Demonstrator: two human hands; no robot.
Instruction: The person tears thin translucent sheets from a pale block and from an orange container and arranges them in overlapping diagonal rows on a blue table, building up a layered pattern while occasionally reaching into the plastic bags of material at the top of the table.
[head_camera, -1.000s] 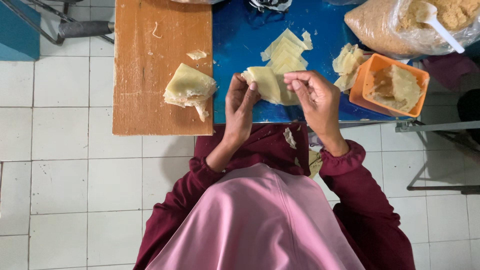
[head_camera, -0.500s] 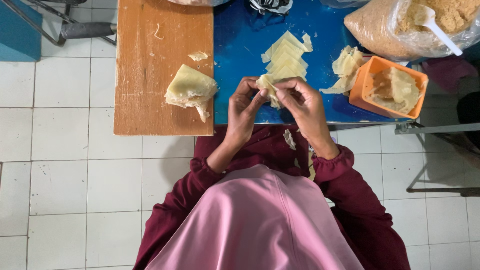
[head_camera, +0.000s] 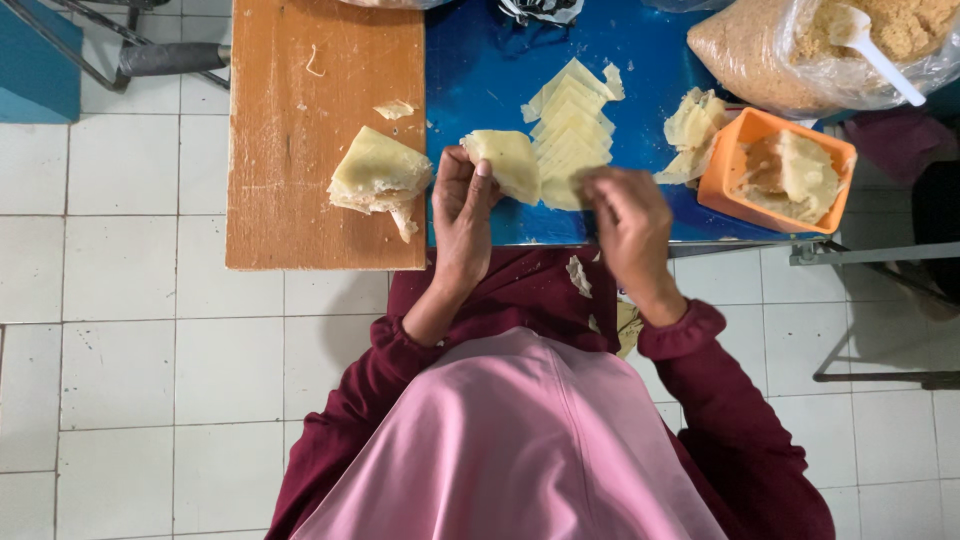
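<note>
**Thin pastry sheet pinched in the left hand**

The left hand (head_camera: 462, 205) pinched a pale folded wrapper (head_camera: 508, 162) at its near corner, above the blue table (head_camera: 480, 75). The right hand (head_camera: 625, 215) rested with fingers curled over the fanned stack (head_camera: 570, 140); whether it gripped a sheet could not be told. The wrapper looked light, limp and easily torn, best held gently by an edge.

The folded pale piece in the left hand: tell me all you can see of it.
The folded pale piece is a soft, creamy-yellow sheet, dough-like, folded into a rough wedge with rounded corners. It is pinched at its lower left edge by the left hand, thumb on top, and held just above the blue table, beside the fanned stack of flat sheets. The right hand does not touch it.
</note>
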